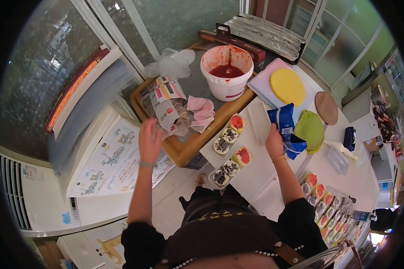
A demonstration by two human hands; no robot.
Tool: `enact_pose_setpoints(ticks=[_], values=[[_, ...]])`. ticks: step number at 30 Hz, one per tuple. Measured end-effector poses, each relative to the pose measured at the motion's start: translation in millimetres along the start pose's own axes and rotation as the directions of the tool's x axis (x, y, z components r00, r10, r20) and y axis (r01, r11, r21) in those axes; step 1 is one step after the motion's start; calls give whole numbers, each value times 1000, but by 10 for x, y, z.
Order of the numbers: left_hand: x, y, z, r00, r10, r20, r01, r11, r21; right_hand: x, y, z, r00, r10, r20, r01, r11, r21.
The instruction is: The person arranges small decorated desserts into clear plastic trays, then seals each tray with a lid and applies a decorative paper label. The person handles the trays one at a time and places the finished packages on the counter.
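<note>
My left hand (149,139) is slightly blurred, its fingers apart, with nothing seen in it. It is beside a clear plastic bag with printed panels (170,116), which lies on a wood-framed surface (185,148). My right hand (274,141) grips the edge of an empty, pale plastic tray (258,119), its fingers partly hidden. Right next to that hand lies a crumpled blue packet (284,117). In front of me on the white table (256,181) are two clear trays of small cups, a farther one (227,138) and a nearer one (230,168), topped with dark crumbs or red sauce.
A white bucket (225,87) holds red sauce and a utensil, beside a pink cloth (200,112). Yellow (287,86), green (309,131) and brown (326,107) rounds lie at right. Many filled trays (326,208) and a knife (340,194) are at lower right. A white cabinet (111,158) stands left.
</note>
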State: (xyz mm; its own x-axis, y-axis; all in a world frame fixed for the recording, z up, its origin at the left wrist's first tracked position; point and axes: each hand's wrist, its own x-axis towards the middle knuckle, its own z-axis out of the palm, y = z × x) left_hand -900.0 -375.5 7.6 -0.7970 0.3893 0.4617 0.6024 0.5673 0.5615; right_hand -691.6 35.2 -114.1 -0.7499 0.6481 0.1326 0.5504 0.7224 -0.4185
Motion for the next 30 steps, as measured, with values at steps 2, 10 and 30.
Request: enact_pose_setpoints(ticks=[2,10,30], values=[[574,-325,151,997,60,55,-64,995,79,-48,-41,-74,999,-37,-39,33,994,-103],[1728,-1185,1045,787,-129,603,-195,876,442,-578,-900,-587,997,38,-67,-25,982,187],[-272,1235,-145,589,520,619,-619,782,-68,-1824,-2353,-667,984,-9,177,-161,-461,873]])
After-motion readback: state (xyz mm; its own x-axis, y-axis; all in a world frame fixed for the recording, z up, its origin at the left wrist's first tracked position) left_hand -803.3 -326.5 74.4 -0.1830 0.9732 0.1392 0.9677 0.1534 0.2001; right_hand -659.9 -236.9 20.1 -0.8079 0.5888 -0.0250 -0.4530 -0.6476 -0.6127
